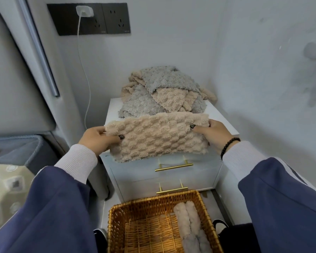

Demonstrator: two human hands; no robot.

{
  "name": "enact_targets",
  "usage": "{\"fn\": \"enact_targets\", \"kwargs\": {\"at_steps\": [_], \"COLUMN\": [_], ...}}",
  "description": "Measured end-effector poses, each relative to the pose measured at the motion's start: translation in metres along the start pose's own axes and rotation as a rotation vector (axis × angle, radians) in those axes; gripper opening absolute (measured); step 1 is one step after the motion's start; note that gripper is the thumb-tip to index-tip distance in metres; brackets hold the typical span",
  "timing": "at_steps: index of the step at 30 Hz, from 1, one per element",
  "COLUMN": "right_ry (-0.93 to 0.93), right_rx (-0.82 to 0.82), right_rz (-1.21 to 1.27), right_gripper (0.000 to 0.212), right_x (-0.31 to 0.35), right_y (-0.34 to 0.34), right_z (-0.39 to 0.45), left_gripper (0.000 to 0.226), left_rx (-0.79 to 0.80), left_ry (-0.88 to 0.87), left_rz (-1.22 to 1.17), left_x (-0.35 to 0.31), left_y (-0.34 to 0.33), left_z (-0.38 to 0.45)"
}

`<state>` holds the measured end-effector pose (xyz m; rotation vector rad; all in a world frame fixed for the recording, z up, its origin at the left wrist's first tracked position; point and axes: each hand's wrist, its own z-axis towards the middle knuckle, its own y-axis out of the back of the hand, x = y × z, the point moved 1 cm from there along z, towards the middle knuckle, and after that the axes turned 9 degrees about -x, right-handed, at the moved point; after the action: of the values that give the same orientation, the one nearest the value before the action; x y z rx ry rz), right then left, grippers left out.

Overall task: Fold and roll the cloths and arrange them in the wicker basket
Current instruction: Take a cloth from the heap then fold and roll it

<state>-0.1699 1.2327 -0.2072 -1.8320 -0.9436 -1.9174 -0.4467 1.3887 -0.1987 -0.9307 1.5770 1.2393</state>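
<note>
A beige fluffy cloth (157, 137) is stretched flat over the front of the white nightstand (224, 123). My left hand (97, 139) pinches its left edge and my right hand (213, 134) pinches its right edge, thumbs on top. Behind it lies a loose pile of grey and beige cloths (162, 92). Below, on the floor, stands the wicker basket (115, 216). Two rolled cloths (190, 225) lie side by side along its right side.
The nightstand has two drawers with gold handles (173, 167). A wall closes in on the right and behind. A bed with a padded headboard (13, 79) is at the left. A white charger cable (82, 66) hangs from a dark wall socket.
</note>
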Motion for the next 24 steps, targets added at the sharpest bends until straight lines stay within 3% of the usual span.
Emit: {"fn": "enact_targets", "kwargs": {"at_steps": [2, 6, 14, 18, 19, 22, 24], "right_ry": [-0.03, -0.11, -0.248, -0.276, -0.288, -0.344, -0.39], "right_rx": [0.044, 0.153, 0.453, 0.541, 0.552, 0.481, 0.379], "right_rz": [0.112, 0.22, 0.313, 0.453, 0.512, 0.612, 0.608], "right_gripper": [0.046, 0.043, 0.055, 0.092, 0.088, 0.044, 0.04], "right_x": [0.001, 0.007, 0.01, 0.012, 0.014, 0.019, 0.017], "right_y": [0.006, 0.021, 0.051, 0.059, 0.059, 0.054, 0.051], "right_z": [-0.009, -0.03, -0.068, -0.068, -0.068, -0.066, -0.059], "left_gripper": [0.019, 0.014, 0.014, 0.013, 0.012, 0.012, 0.012], "left_rx": [0.054, 0.094, 0.1, -0.021, -0.039, -0.059, -0.06], "left_ry": [0.038, 0.09, 0.007, -0.065, -0.078, -0.119, -0.143], "left_rz": [-0.149, -0.329, -0.439, -0.398, -0.388, -0.346, -0.313], "left_x": [-0.004, -0.01, -0.018, -0.022, -0.023, -0.025, -0.026], "left_y": [0.004, 0.009, -0.004, -0.013, -0.015, -0.024, -0.029], "left_z": [-0.014, -0.037, -0.068, -0.067, -0.067, -0.063, -0.06]}}
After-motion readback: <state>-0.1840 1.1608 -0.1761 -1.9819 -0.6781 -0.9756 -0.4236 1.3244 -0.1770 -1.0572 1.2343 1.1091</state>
